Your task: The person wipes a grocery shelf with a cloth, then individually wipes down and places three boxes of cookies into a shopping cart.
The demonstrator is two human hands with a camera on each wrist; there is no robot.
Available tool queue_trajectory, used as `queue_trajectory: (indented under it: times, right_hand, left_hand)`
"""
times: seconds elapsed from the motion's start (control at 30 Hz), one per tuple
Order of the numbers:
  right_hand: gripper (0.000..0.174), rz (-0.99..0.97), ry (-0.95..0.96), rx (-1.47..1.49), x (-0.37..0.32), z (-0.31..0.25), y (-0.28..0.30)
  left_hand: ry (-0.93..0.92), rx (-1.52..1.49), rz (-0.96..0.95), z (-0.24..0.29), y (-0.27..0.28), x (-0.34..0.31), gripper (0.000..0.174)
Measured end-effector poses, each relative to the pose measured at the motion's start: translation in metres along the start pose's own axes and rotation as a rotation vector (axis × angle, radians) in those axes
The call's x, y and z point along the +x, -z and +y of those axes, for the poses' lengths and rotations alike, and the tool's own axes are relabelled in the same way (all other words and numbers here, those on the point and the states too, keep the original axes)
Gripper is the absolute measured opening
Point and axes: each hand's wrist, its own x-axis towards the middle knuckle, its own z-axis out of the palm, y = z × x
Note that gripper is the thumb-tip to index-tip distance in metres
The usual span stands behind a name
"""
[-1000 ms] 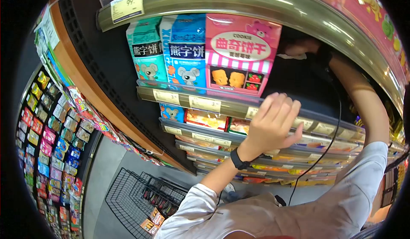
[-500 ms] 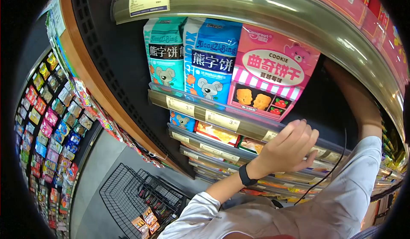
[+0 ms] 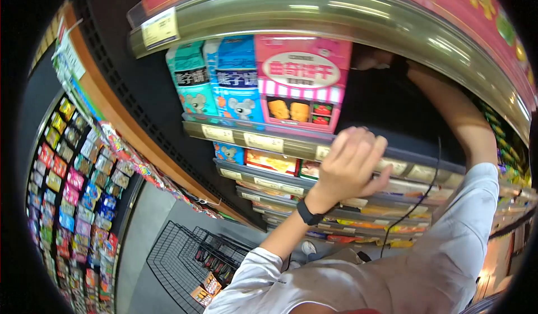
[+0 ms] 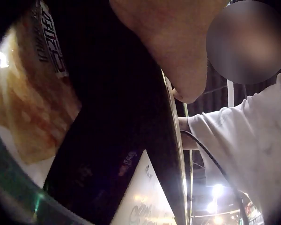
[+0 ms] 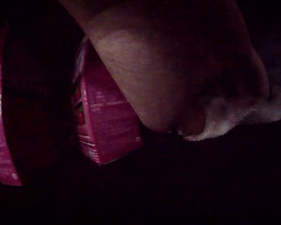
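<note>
A teal biscuit bag (image 3: 194,92) stands beside a blue biscuit bag (image 3: 235,92), both printed with a koala. Overhead, a price tag (image 3: 160,28) hangs on a rounded metallic shelf edge (image 3: 252,12). Lower down sit a small blue packet (image 3: 228,153) and a red-edged pack (image 3: 271,161). A black wire cart (image 3: 168,261) with orange packs (image 3: 206,289) stands on the grey floor (image 3: 139,216), near a tall rack of colourful snack packets (image 3: 75,202)
</note>
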Motion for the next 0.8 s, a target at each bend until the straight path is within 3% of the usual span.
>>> queue_trajectory:
  times: [0.2, 0.27, 0.3, 0.4, 0.47, 0.6, 0.67, 0.7, 0.8]
  right_hand:
    - [0.037, 0.060, 0.011, 0.184, -0.066, 0.018, -0.040]
    - [0.046, 0.019, -0.334, -1.016, -0.087, -0.041, -0.071]
    - [0.055, 0.147, -0.354, -0.775, -0.103, -0.109, -0.089]
    - [0.063, 0.096, -0.491, -0.851, -0.117, -0.163, -0.109]
    - [0.061, 0.143, -0.462, -0.878, -0.116, -0.150, -0.109]
    - [0.061, -0.040, -0.553, -0.771, -0.079, -0.084, -0.065]
    - [0.062, -0.036, -0.467, -0.855, -0.063, -0.046, -0.046]
    - [0.064, 0.073, -0.396, -1.010, -0.049, -0.014, -0.040]
    - [0.064, 0.061, -0.445, -0.982, -0.025, -0.020, -0.026]
  left_hand:
    - [-0.010, -0.033, -0.017, 0.002, 0.004, 0.004, 0.043]
    - [-0.005, -0.036, -0.019, 0.004, 0.005, 0.005, 0.043]
    - [0.005, -0.038, -0.027, 0.004, 0.005, 0.004, 0.043]
    - [0.039, -0.061, -0.050, 0.009, 0.009, 0.007, 0.044]
    - [0.039, -0.071, -0.067, 0.009, 0.009, 0.007, 0.044]
    - [0.048, -0.063, -0.078, 0.008, 0.010, 0.007, 0.043]
    - [0.053, -0.062, -0.087, 0.008, 0.010, 0.007, 0.042]
    - [0.045, -0.052, -0.096, 0.007, 0.010, 0.007, 0.042]
    - [0.026, -0.033, -0.115, 0.005, 0.009, 0.005, 0.041]
